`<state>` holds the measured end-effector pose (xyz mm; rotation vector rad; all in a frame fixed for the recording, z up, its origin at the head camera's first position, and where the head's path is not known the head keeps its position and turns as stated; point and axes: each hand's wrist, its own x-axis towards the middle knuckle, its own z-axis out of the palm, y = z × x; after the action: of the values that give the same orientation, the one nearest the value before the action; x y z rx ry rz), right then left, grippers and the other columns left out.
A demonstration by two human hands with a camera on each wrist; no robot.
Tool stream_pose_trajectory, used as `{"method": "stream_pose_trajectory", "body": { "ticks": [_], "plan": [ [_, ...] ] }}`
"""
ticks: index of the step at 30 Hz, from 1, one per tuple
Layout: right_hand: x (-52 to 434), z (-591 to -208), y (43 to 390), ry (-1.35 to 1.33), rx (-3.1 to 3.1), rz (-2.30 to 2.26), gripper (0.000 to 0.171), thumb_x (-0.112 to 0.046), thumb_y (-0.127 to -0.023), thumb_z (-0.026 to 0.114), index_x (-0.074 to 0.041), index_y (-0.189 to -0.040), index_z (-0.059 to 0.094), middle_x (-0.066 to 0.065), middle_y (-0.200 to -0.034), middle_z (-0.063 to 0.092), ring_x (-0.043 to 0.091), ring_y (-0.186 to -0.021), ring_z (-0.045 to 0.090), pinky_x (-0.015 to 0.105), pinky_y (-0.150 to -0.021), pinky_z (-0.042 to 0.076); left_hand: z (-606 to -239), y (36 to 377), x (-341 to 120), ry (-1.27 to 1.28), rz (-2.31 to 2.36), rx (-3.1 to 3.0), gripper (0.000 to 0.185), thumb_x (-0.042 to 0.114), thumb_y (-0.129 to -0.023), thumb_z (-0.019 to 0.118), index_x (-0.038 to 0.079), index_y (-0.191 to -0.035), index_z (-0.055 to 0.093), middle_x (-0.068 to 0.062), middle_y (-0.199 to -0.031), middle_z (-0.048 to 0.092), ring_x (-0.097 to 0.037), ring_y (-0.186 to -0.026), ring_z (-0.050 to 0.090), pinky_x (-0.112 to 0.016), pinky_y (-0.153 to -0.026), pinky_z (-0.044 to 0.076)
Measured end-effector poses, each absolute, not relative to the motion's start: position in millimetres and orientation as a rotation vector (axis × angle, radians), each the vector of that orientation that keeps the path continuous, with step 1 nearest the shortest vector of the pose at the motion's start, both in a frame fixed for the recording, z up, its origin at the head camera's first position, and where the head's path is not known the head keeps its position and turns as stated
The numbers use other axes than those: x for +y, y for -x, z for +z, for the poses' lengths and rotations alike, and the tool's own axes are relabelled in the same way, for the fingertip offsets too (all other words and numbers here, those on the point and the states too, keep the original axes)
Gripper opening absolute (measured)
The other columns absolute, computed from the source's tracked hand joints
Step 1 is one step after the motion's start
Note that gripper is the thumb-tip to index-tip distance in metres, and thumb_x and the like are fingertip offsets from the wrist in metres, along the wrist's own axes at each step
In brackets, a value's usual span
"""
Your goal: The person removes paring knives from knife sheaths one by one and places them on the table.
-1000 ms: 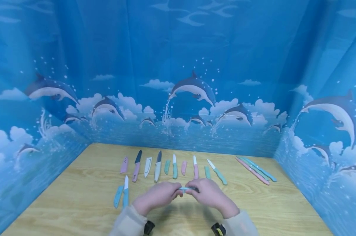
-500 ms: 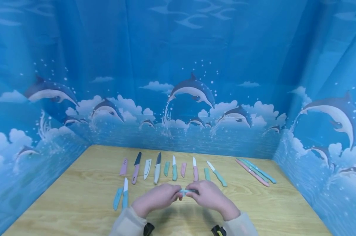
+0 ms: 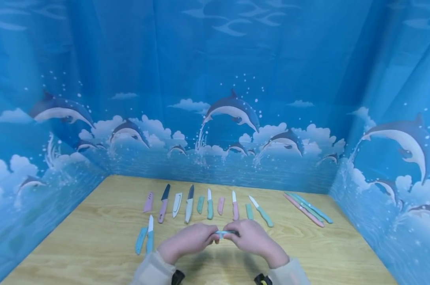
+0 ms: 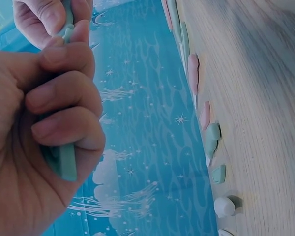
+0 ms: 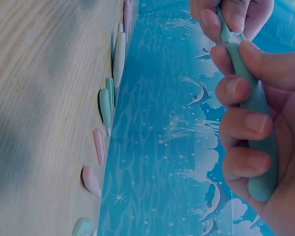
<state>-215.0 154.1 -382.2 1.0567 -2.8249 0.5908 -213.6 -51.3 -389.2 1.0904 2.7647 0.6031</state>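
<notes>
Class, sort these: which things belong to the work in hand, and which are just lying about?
In the work:
left hand
green sheath-like piece
right hand
green handle

Lying about:
blue knife
blue sheath
purple knife
purple sheath
white knife
white sheath
pink knife
pink sheath
two green knives
two green sheaths
three slim pieces
</notes>
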Motion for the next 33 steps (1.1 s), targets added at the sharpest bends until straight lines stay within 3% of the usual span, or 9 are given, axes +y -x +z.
{"method": "stream_pose_trajectory", "body": {
  "ticks": [22,33],
  "plan": [
    [159.0,-380.4,215.1,-1.041,-2.853,0.613,0.021,-0.033,-0.094,0.061,-0.017,-0.099,0.074,-0.008,-0.087,0.072,0.001,-0.074,0.062,0.027,-0.069,0.051,-387.8,215.9,-54.9,-1.054,0.620,2.719,0.017,0.021,-0.102,0.048,0.015,-0.099,0.064,0.005,-0.093,0.070,-0.001,-0.076,0.059,-0.020,-0.069,0.051],
    [161.0,-380.6,215.2,-1.040,-2.849,0.587,0.018,-0.031,-0.093,0.063,-0.017,-0.096,0.074,-0.010,-0.086,0.072,0.000,-0.073,0.061,0.025,-0.066,0.050,-389.6,214.5,-55.2,-1.052,0.647,2.715,0.017,0.020,-0.102,0.048,0.015,-0.099,0.065,0.004,-0.090,0.069,0.002,-0.065,0.049,-0.018,-0.062,0.047]
  ]
}}
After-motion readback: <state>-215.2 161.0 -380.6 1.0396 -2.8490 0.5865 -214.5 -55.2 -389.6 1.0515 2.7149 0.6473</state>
